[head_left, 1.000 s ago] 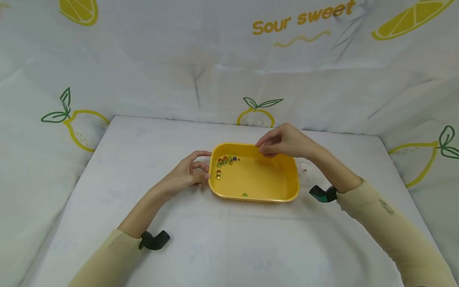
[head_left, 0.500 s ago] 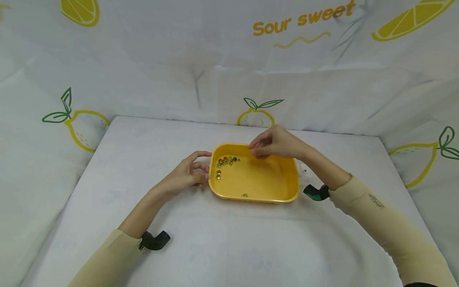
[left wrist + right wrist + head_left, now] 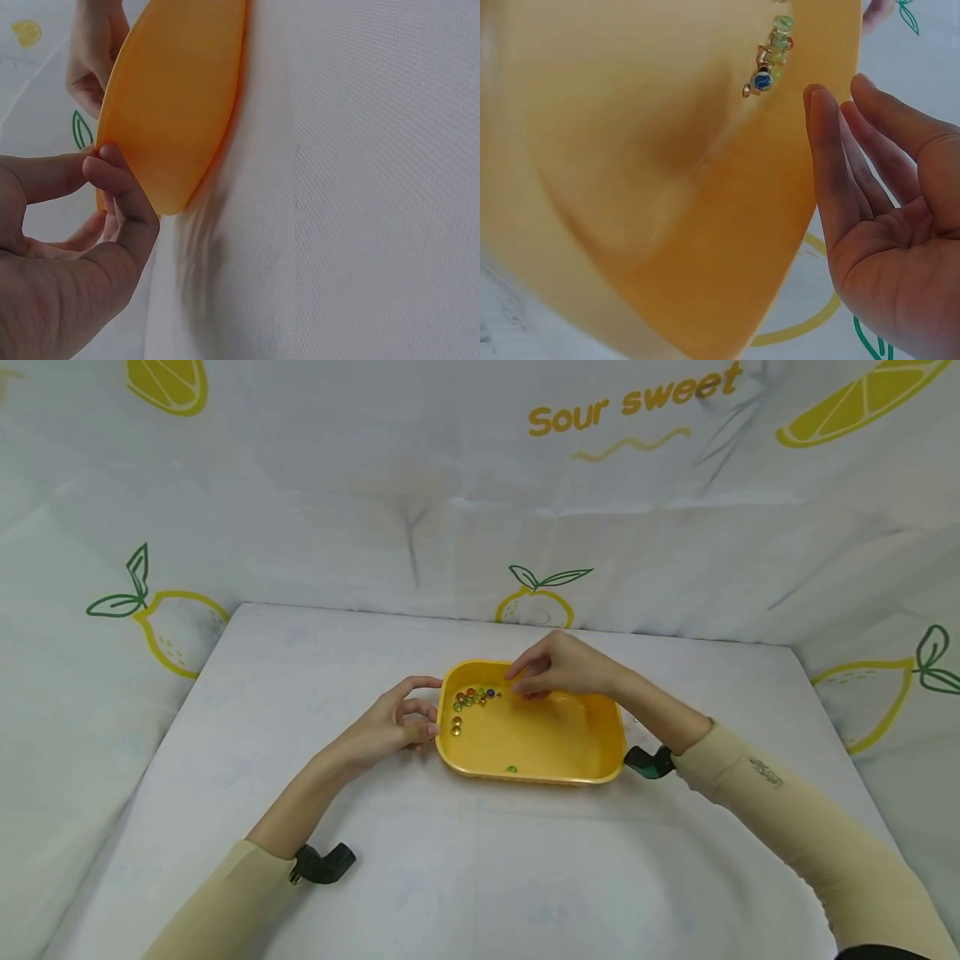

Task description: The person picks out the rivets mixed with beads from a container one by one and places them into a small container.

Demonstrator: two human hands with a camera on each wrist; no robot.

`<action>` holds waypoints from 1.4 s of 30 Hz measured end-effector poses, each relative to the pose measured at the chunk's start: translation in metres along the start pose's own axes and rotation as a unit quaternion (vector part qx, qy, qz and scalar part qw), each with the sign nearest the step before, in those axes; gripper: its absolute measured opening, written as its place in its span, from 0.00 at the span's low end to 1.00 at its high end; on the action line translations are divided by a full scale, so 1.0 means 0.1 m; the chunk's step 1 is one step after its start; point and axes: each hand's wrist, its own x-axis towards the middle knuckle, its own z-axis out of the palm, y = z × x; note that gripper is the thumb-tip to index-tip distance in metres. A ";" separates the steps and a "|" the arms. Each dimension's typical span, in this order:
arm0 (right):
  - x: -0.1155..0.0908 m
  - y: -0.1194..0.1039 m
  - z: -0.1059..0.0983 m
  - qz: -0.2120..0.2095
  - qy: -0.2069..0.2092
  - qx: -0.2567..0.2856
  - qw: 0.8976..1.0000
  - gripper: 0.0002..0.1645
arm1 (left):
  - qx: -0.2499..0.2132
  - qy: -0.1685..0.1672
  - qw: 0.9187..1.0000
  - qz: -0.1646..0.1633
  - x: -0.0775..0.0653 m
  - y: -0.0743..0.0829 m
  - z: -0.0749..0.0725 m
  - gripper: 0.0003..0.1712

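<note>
A yellow plastic tray [image 3: 540, 752] lies on the table. My left hand [image 3: 390, 718] holds its left end, with fingers and thumb curled at the rim in the left wrist view. Several glass marbles [image 3: 470, 697] cluster inside at the far left corner, among small gold-coloured metal pieces. A blue marble [image 3: 763, 81] sits at the cluster's end. Two amber marbles [image 3: 457, 726] lie by the left wall, and a green marble [image 3: 512, 769] by the near wall. My right hand [image 3: 570, 668] hovers over the tray's far side, right of the cluster; nothing shows between its thumb and fingers [image 3: 825, 150].
A white cloth [image 3: 480, 868] covers the table, and a lemon-print sheet [image 3: 337, 527] hangs behind it. Black camera mounts sit on the left wrist [image 3: 324, 863] and the right wrist [image 3: 651, 762]; the right one is close to the tray's right end.
My right hand has moved left along the tray's far side and slightly nearer, toward the marble cluster. The left hand, tray and marbles have stayed in place.
</note>
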 end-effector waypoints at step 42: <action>0.23 -0.09 0.25 0.009 -0.026 -0.135 0.991 0.14 | -0.015 -0.004 1.000 0.002 0.00 -0.01 0.00 0.40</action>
